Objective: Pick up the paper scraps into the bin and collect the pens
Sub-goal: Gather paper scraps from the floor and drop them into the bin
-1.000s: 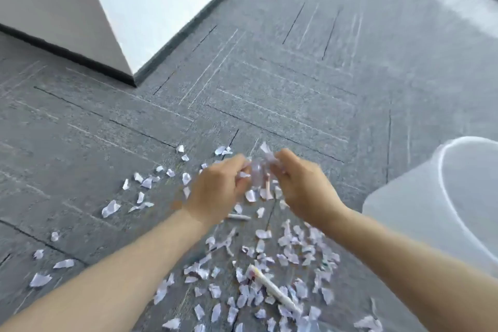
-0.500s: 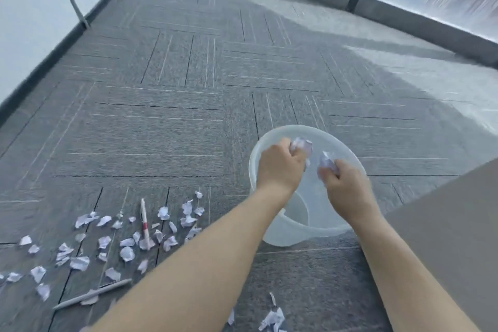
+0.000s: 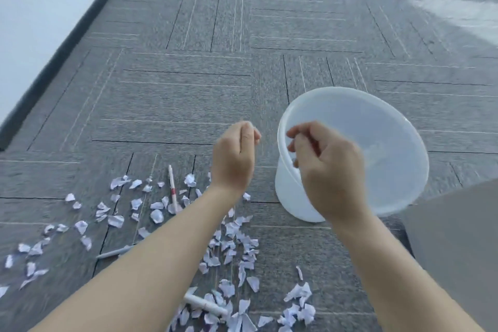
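1. The torn white paper scraps [image 3: 159, 215] lie scattered over the grey carpet-tile floor [image 3: 188, 94], thickest to the left of and in front of the bin, with a denser trail running toward the bottom edge of the view.
2. A slim white pen with a red band [image 3: 172, 188] lies among the far scraps; a plain white pen [image 3: 114, 252] lies partly hidden by the left forearm; a thicker white pen [image 3: 205, 304] rests in the near pile.
3. The round translucent white plastic bin [image 3: 398, 127] stands upright on the floor to the right of the scraps, and a few pale pieces show faintly inside it.
4. The left hand [image 3: 235, 157] hangs above the floor just left of the bin, its grip loosely curled together with nothing visible in it.
5. The right hand [image 3: 327, 167] is over the bin's near-left rim, blurred; fingers are curled inward, and I cannot tell whether the grip pinches anything.
6. A white wall with a dark skirting [image 3: 54, 59] runs along the left.
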The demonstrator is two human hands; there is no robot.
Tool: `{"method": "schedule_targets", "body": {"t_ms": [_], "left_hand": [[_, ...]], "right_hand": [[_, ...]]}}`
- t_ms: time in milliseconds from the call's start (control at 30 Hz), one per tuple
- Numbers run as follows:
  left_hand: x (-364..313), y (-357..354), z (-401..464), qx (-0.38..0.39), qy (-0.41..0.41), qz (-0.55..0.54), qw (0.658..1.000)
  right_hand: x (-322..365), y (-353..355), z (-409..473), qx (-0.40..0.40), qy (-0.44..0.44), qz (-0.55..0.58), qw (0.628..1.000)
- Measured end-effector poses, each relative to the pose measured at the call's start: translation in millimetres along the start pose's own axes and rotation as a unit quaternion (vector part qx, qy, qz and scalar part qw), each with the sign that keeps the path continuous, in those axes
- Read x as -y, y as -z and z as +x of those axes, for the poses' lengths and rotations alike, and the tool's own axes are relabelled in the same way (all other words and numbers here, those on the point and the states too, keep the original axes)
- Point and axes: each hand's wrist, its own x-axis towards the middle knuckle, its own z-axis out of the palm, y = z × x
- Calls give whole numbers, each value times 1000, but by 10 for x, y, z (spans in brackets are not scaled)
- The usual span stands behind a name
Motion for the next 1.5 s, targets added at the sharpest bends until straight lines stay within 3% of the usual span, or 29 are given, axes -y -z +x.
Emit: {"method": "schedule_targets", "body": {"t_ms": [67, 167, 267, 567, 733, 833, 933, 1033, 1267, 1500], "left_hand": [[525, 186, -274, 43, 66, 80, 994], [1250, 412, -749, 167, 152, 217, 950], [1645, 512, -1092, 249, 197, 250, 915], [1954, 320, -832, 295, 205, 320, 877], [1934, 498, -1429, 282, 108, 191, 934], [1923, 646, -1813, 252, 21, 185, 950], [1954, 524, -1774, 207, 76, 232, 947], [1919, 325, -1732, 279, 117, 301, 904], [1733, 506, -2351, 397, 67, 347, 847], [1664, 486, -2291, 370, 46, 434, 820]], "right_hand": [[-133, -442, -252, 91, 12, 17, 996], [-681, -1076, -599, 236, -10, -43, 971], [-1231, -1533, -785, 354, 7, -121, 927], [-1747, -2323, -406, 462, 144, -245, 840], [-1901, -1861, -994, 505, 179, -156, 830], [-1966, -1519, -1339, 476, 177, -98, 856], [-2026, -1552, -1363, 397, 145, -141, 895], [-2013, -1689, -1354, 429, 158, -207, 865], [-2213, -1456, -1689, 486, 275, -222, 799], [-2101, -1831, -1650, 315, 354, -248, 845]]}}
